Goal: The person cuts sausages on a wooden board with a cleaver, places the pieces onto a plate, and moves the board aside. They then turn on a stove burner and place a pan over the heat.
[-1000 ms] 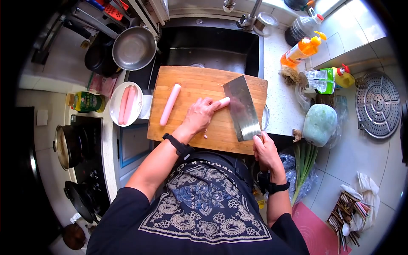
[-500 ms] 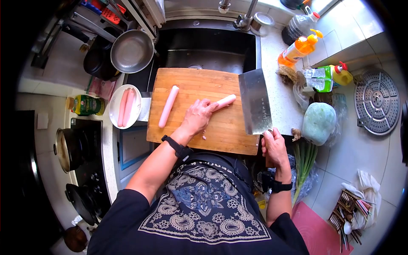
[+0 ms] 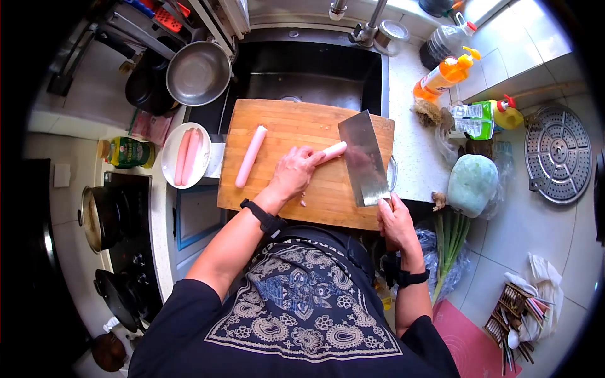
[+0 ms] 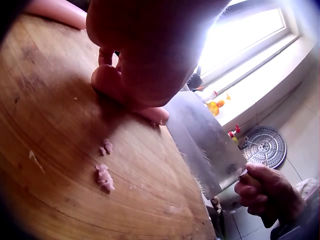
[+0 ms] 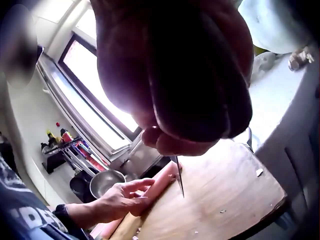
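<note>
On the wooden cutting board [image 3: 299, 120], my left hand [image 3: 293, 169] holds a peeled pink sausage [image 3: 334, 150] with thumb and fingers around it. The sausage's far end sticks out to the right, close by the cleaver blade [image 3: 365, 160]. My right hand [image 3: 396, 223] grips the cleaver's handle near the board's right front corner. In the left wrist view the blade [image 4: 205, 140] stands beside the sausage tip [image 4: 159, 116]. Another whole sausage [image 3: 251, 156] lies left of my left hand. Small pink crumbs [image 4: 104, 178] dot the board.
Left of the board, a white plate [image 3: 167, 165] bears two more sausages [image 3: 191, 157]. Behind the board is the black sink [image 3: 302, 57]. At the right are an orange pump bottle [image 3: 443, 79], a winter melon [image 3: 472, 183] and green onions [image 3: 450, 246]. Pots [image 3: 94, 217] stand on the left stove.
The cleaver swung right, away from the sausage's end, half a second ago, and is now back left beside it. My left hand and the sausage stay nearly in place.
</note>
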### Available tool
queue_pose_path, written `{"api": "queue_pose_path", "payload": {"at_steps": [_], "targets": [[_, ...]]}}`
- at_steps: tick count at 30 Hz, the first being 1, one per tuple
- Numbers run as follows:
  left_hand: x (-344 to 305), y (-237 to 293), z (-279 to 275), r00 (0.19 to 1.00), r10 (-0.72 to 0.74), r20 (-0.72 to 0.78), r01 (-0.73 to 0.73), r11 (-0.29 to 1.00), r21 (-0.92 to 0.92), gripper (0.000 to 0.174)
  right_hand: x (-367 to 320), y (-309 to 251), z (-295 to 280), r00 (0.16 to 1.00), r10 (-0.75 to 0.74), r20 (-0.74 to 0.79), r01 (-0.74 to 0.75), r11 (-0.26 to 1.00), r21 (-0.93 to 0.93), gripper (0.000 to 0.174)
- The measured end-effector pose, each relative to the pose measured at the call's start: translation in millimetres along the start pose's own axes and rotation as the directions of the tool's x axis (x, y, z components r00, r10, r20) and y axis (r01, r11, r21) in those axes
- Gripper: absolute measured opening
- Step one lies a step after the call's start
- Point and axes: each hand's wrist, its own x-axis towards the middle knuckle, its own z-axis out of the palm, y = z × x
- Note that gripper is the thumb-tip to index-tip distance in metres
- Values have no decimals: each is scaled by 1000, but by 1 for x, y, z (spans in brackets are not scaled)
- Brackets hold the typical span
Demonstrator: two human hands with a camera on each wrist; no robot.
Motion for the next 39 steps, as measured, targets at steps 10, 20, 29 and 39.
{"api": "queue_pose_path", "payload": {"at_steps": [10,20,29,39], "targets": [[-1,0,-1,1000,-14,5,14,1000,-2,35,-1,4,-15,993,-91,-70,109,941,321,18],[-7,-27,-15,987,-144,-66,140,989,-52,37,-20,15,-7,997,-35,-62,49,965,257,18],[-19,-42,-5,965,-205,-166,193,977,-88,32,-18,-2,11,999,-45,10,42,982,185,16],[-28,-38,-7,923,-314,-223,298,949,-101,26,-10,-23,36,977,-45,209,37,998,43,18]]}}
